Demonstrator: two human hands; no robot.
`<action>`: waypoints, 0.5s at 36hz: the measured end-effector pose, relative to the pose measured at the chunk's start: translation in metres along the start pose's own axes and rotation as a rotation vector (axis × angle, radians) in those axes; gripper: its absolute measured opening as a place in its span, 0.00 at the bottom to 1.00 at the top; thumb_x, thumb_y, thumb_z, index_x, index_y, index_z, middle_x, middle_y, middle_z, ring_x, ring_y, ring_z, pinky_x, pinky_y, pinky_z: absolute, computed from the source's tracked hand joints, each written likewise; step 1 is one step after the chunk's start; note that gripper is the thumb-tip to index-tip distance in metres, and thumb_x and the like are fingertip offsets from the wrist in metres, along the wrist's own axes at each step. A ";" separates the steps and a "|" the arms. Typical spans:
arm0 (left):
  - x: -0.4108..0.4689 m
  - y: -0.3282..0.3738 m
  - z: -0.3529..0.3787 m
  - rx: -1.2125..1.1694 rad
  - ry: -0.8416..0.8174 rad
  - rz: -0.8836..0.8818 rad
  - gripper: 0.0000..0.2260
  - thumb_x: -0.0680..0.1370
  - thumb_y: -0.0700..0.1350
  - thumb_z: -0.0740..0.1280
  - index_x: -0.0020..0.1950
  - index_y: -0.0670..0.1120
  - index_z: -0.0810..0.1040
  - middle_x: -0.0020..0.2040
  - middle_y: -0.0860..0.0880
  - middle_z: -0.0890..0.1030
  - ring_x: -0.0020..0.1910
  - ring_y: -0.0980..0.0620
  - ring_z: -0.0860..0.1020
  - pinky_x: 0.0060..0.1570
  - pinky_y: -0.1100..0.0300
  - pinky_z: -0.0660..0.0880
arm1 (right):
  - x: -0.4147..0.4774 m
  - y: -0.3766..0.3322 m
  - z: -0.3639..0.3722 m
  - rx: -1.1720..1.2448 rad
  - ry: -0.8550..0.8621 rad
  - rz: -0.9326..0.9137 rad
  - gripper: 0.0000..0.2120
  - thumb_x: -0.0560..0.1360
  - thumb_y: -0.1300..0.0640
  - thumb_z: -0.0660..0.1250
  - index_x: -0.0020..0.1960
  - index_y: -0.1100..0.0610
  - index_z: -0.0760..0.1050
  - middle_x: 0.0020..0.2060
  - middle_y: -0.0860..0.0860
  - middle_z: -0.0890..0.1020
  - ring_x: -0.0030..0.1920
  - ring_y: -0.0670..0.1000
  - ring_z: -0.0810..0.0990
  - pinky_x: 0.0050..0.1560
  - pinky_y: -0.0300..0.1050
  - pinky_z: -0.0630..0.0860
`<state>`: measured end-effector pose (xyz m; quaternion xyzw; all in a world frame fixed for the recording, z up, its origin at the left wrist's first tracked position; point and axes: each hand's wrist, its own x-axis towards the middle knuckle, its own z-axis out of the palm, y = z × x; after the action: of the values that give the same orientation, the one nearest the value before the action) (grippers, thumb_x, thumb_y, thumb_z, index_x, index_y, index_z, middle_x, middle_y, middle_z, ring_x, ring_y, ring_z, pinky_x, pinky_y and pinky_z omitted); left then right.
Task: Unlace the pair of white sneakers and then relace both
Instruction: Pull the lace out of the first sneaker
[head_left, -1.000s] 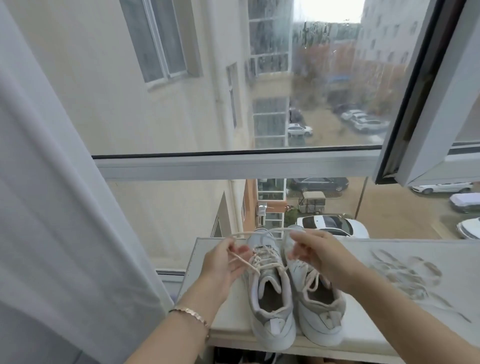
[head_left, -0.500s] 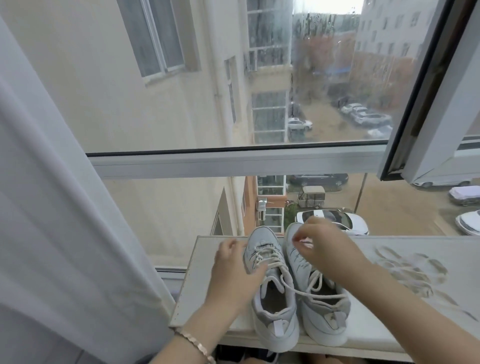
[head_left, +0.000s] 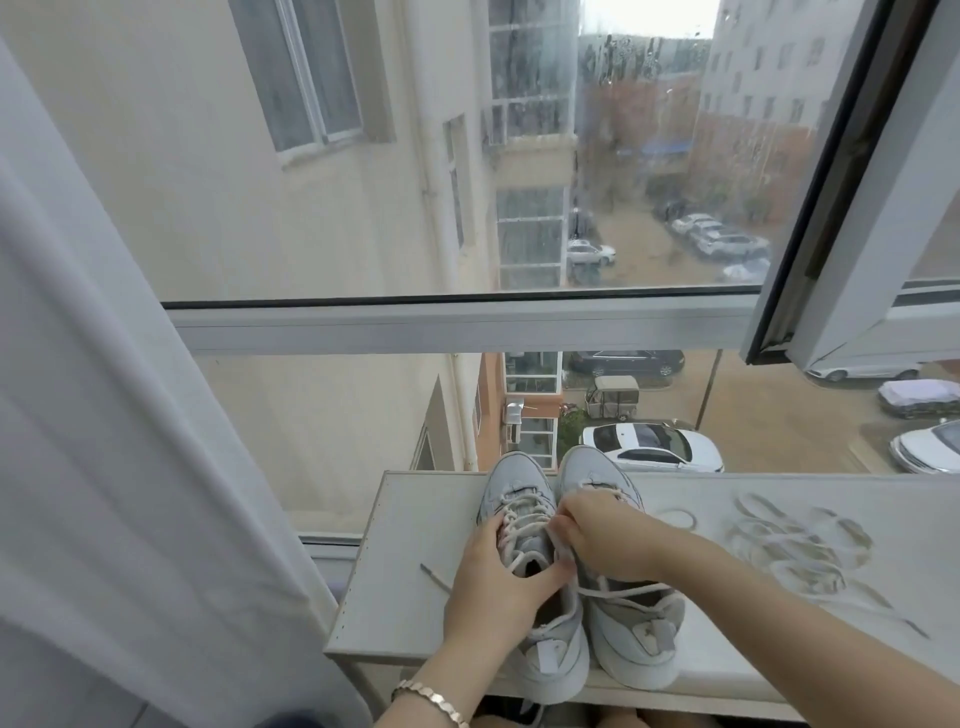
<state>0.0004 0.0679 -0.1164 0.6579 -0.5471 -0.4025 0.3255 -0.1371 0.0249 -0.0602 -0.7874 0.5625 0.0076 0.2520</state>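
Against the window, a white shelf (head_left: 410, 566) carries two white sneakers side by side, toes at its far edge and heels at the near one, with bare room left and right. On the left sneaker (head_left: 524, 582), the left hand (head_left: 498, 592) clasps the throat while the right hand (head_left: 602, 540) pinches a lace (head_left: 623, 592) trailing across the right sneaker (head_left: 623, 613). Both hands hide the upper eyelets, and a curtain (head_left: 130, 467) covers the shelf's left surroundings.
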 end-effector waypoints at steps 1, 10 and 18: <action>0.000 0.000 0.000 0.013 -0.003 0.003 0.40 0.63 0.64 0.72 0.71 0.55 0.62 0.66 0.57 0.70 0.62 0.57 0.71 0.59 0.57 0.72 | 0.000 0.001 -0.002 0.052 -0.002 0.001 0.10 0.81 0.58 0.53 0.46 0.58 0.72 0.47 0.55 0.79 0.46 0.53 0.77 0.44 0.41 0.72; 0.003 -0.001 0.000 0.073 -0.066 0.022 0.39 0.63 0.65 0.71 0.71 0.56 0.63 0.64 0.58 0.71 0.59 0.58 0.72 0.58 0.60 0.72 | 0.008 0.000 -0.025 0.698 0.045 0.034 0.08 0.73 0.65 0.64 0.43 0.54 0.67 0.31 0.50 0.70 0.26 0.46 0.68 0.29 0.38 0.70; 0.007 -0.003 0.000 -0.012 -0.162 0.038 0.30 0.73 0.53 0.69 0.73 0.53 0.61 0.69 0.56 0.68 0.66 0.56 0.68 0.67 0.55 0.65 | 0.025 0.008 -0.016 0.753 0.392 0.133 0.08 0.76 0.55 0.66 0.53 0.57 0.70 0.30 0.50 0.74 0.26 0.45 0.72 0.27 0.36 0.73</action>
<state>0.0026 0.0615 -0.1206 0.6106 -0.5816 -0.4513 0.2919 -0.1398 -0.0058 -0.0568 -0.5890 0.6127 -0.3319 0.4093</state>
